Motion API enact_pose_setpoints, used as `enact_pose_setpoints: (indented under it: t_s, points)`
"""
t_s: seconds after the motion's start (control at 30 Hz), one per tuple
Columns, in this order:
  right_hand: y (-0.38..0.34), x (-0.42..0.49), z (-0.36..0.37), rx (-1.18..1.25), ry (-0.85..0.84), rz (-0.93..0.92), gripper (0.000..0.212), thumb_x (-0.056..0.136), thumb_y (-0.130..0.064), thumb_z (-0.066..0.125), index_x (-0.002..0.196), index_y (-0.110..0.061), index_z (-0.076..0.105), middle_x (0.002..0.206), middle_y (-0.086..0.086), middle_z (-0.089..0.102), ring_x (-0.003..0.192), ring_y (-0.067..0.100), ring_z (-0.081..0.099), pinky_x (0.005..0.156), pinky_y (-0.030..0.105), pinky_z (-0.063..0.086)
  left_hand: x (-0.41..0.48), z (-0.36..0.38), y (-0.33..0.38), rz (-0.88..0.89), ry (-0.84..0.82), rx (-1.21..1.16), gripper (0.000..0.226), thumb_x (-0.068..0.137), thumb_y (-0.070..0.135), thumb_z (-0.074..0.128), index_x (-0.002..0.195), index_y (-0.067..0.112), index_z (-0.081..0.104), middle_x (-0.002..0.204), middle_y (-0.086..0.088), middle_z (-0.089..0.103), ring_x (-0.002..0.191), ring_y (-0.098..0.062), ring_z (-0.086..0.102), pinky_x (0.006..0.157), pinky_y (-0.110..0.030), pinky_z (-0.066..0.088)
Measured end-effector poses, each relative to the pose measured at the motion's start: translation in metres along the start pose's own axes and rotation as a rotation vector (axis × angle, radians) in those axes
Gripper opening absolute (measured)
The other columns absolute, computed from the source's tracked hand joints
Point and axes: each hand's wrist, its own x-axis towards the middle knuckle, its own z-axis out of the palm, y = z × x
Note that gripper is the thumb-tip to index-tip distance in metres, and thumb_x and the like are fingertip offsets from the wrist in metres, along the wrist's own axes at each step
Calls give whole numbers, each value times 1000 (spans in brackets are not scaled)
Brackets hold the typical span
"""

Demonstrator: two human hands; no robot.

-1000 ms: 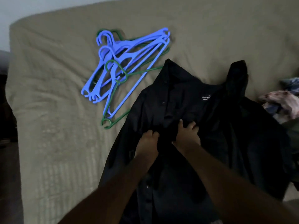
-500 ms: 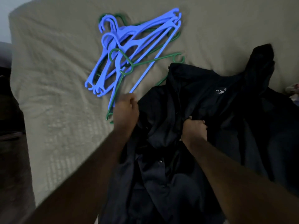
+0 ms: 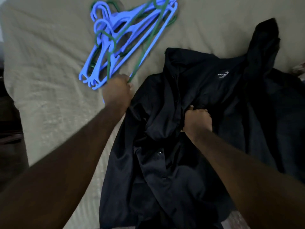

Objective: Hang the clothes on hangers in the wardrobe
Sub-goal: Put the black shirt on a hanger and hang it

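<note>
**A:** What lies furthest left?

**B:** Something dark at the frame's edge [image 3: 9,129], well to the left of the left grip [image 3: 117,91]. It is too dim to identify. Next comes the bed [image 3: 49,80] under a beige cover, which lies beneath everything else.

**A:** And the hangers?

**B:** A heap of blue hangers [image 3: 120,20] lies on the cover just beyond the left grip, fanning up and to its right. The nearest blue ends almost touch the knuckles.

**A:** What is the left grip doing?

**B:** It is clenched around the low end of a green hanger [image 3: 108,63]. The hanger's thin arms rise from the fist across the blue heap, blurred. I cannot tell whether a blue one is caught in the fist as well.

**A:** Where is the garment?

**B:** A black shirt [image 3: 198,80] is spread on the bed, starting right beside the left grip and running under the right grip [image 3: 197,120]. Its open front faces up, and a button [image 3: 159,152] shows below and to the left of the right grip.

**A:** And the right grip?

**B:** It is closed in a fist on a bunch of the shirt's cloth near the button strip, with folds gathered around it.

**A:** Anything further right?

**B:** The neck label [image 3: 222,74], reading "NO FUSS", sits above and to the right of the right grip. Beyond it one dark part of the shirt stretches up the bed. A scrap of patterned cloth [image 3: 300,66] shows at the right edge, too little of it to tell more.
</note>
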Motion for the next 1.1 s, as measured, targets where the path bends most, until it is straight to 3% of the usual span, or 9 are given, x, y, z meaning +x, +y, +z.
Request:
enact_pose_setpoints:
  t_s: [0.13,0.3,0.43,0.6,0.7,0.8,0.87,1.0,1.1]
  points:
    - [22,-22,-27,260,-4,-63,73,80,-50,75,137,-14,49,120,13,65,114,32,60,90,37,50,-3,-32,22,118,220,-277,10,84,19,62,84,10,66,89,-15,69,87,-32,65,75,-41,49]
    - [45,-59,-76,1517,158,-165,52,93,-27,69,139,-10,52,127,7,65,114,13,62,93,18,49,-48,-25,79,501,156,-301,15,80,13,66,92,6,72,85,-12,68,81,-30,63,72,-38,47]
    - [56,-76,-90,1972,350,-148,9,99,-14,58,106,-12,63,98,14,73,96,29,73,81,35,60,-85,0,118,663,90,-236,18,81,18,57,86,11,73,80,-6,64,77,-30,62,63,-38,50]
    - [84,-79,-86,2155,351,-74,9,102,-10,52,95,-7,57,94,17,72,89,28,73,81,37,61,-83,6,141,733,146,-286,13,84,14,70,94,7,73,85,-7,66,80,-26,62,71,-35,50]
    - [106,-72,-86,2124,496,-27,11,103,-10,50,93,-10,56,94,16,70,91,28,73,83,39,60,-73,6,135,376,155,-463,20,91,32,66,85,12,66,78,-1,62,74,-18,60,68,-31,49]
    - [123,-65,-85,2100,568,-11,12,103,-10,49,93,-12,56,94,14,70,94,31,72,81,37,59,-60,22,123,2,-65,-186,42,91,55,56,79,15,57,76,1,61,74,-25,62,64,-35,51]
    - [127,-62,-83,2079,577,-9,13,103,-10,49,93,-13,56,94,14,70,94,30,71,81,36,59,-53,28,124,-81,-196,12,52,87,65,54,90,13,60,90,-4,64,86,-30,64,69,-36,51]
    - [124,-58,-70,2032,565,11,14,103,-9,49,93,-13,57,94,13,70,94,28,72,82,36,59,-44,30,130,-123,-358,211,38,87,46,65,101,12,57,107,-9,62,97,-31,62,69,-34,41]
    - [117,-58,-65,2027,530,13,12,103,-9,50,94,-12,57,96,14,70,95,29,71,83,37,60,-46,21,121,-103,-254,61,26,85,32,64,81,13,46,87,-7,59,78,-28,58,60,-33,37]
